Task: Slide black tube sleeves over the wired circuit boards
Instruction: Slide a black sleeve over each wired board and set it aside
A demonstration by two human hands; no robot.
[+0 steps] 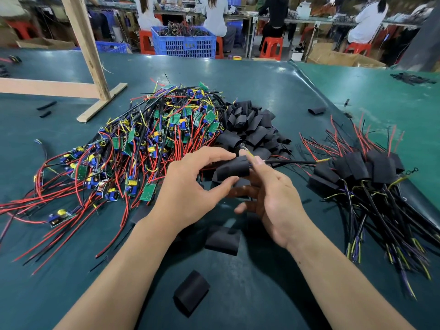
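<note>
One black tube sleeve (234, 169) is pinched at frame centre between the left hand's (190, 196) curled thumb and fingers, while black wires (290, 161) are pinched by the right hand (271, 194).

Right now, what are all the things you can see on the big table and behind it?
Held sleeve: one, black, between both hands.
Held wires: a few, black and yellow, running right from the held sleeve.
Bare circuit boards: big tangled pile, green boards with red, black and yellow wires, left of centre.
Empty sleeves: heap, black, right of the board pile.
Loose sleeves: several, black, scattered, one nearest the camera.
Sleeved boards: pile, black with trailing wires, right.
Table: one, dark green surface.
Wooden frame: one, pale, far left.
Crate: one, blue, behind table.
Stools: several, red.
Seated people: several, backs turned.
Left hand: fingers pinch the held sleeve.
Right hand: fingers pinch the held wires.
</note>
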